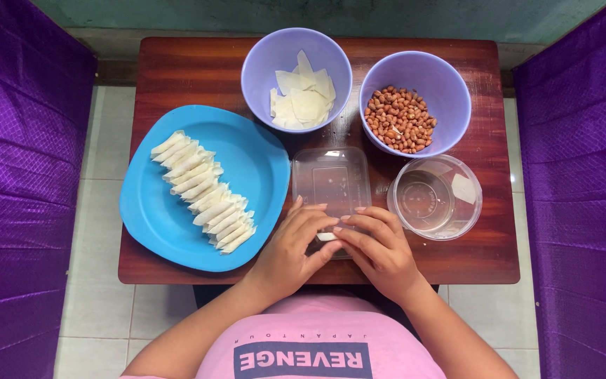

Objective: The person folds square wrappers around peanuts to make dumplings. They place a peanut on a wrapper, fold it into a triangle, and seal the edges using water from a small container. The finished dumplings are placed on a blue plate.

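My left hand (294,245) and my right hand (380,247) meet over the near edge of a clear rectangular plastic lid (331,179). Between their fingertips is a small white wrapper piece (326,236), mostly hidden by the fingers. Left of the hands, a blue plate (247,161) carries a diagonal row of several rolled white wrappers (203,191). At the back stand a lilac bowl (264,63) with flat white wrapper sheets (303,98) and a lilac bowl (450,88) with red-skinned peanuts (400,118).
A round clear plastic container (435,198) with a little water sits right of the lid. Everything rests on a small reddish wooden table (191,70). Purple cloth (15,175) hangs on both sides, over a pale tiled floor (103,140).
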